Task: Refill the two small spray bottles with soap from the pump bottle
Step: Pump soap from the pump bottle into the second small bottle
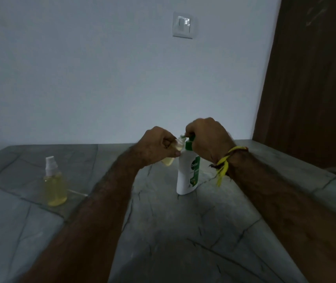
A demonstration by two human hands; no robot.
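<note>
A white pump bottle (186,176) with a green label and green pump head stands upright on the grey stone counter (163,231). My right hand (207,139) lies over the pump head, fingers curled round it. My left hand (159,147) grips a small clear spray bottle (170,158) with yellowish liquid, tilted with its open neck up against the pump's nozzle. Its cap is not on it. A second small spray bottle (54,182), capped in white and holding yellow liquid, stands upright at the left of the counter.
A thin white tube (78,193) lies on the counter just right of the standing spray bottle. A pale wall with a light switch (183,24) rises behind the counter. A dark wooden door (310,78) is at the right.
</note>
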